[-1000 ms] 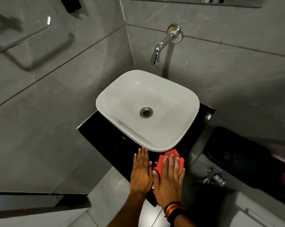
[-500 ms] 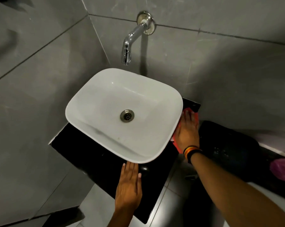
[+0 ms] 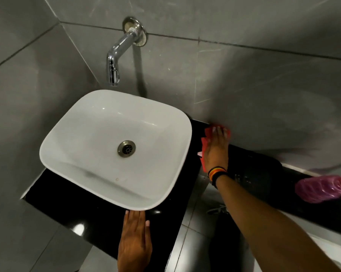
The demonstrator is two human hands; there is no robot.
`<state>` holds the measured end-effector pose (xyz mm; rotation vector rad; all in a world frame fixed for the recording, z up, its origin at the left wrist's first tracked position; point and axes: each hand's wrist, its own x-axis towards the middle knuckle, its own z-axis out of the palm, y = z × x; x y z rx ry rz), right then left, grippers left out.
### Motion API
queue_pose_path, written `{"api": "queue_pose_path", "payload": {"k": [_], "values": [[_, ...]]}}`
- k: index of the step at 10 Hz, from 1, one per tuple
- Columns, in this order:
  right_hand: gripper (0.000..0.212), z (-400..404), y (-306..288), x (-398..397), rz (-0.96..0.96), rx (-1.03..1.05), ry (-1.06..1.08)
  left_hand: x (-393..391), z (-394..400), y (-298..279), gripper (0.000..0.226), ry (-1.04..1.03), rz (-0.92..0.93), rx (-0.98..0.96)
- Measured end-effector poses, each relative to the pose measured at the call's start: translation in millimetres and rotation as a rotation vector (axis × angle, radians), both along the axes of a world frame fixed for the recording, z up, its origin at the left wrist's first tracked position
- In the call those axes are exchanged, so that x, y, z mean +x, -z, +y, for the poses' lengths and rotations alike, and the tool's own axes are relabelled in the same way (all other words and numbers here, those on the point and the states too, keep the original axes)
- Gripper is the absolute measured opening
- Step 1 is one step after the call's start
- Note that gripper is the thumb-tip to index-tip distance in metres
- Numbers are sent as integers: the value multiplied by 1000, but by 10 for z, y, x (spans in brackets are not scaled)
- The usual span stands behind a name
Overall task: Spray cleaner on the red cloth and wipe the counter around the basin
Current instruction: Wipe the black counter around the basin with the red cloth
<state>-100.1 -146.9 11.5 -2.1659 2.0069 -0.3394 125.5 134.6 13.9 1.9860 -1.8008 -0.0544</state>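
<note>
A white basin (image 3: 99, 138) sits on a glossy black counter (image 3: 83, 216). My right hand (image 3: 216, 150) presses flat on the red cloth (image 3: 205, 146) on the narrow counter strip to the right of the basin, fingertips at the back wall. Most of the cloth is hidden under the palm. My left hand (image 3: 135, 242) lies flat and empty on the counter's front edge, fingertips under the basin's rim. A pink bottle (image 3: 322, 190) lies at the far right on a dark ledge.
A chrome tap (image 3: 116, 55) juts from the grey tiled wall above the basin. A dark object (image 3: 260, 173) sits just right of the counter, close to my right wrist. Grey floor tiles (image 3: 193, 242) show below the counter's edge.
My right hand slid the red cloth from the counter's front edge along the basin's right side to the back wall. The left hand stayed flat at the front edge.
</note>
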Motion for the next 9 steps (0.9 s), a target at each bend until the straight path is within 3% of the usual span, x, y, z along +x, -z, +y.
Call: {"api": "queue_pose_path", "payload": {"k": [1,2,4,6,8,9], "values": [[64,290,251,-286,-204,-102,241,3,-12,29,61,0,3,18],[55,476,531,-503,-237,-72,303,35,-44,33,64,17,24,25],[59,264,825,-661,-91,203,287,90,-96,142,66,65,56,45],[64,286,721,-701,-81,286,252,59,-153,66,74,67,22,40],[63,573,464,-989,-51,226,75,-102,-182,-191,77,145,-4,25],[61,783,253,-1184,-79,123,76,-463,-254,-269,59,344,-147,-52]]}}
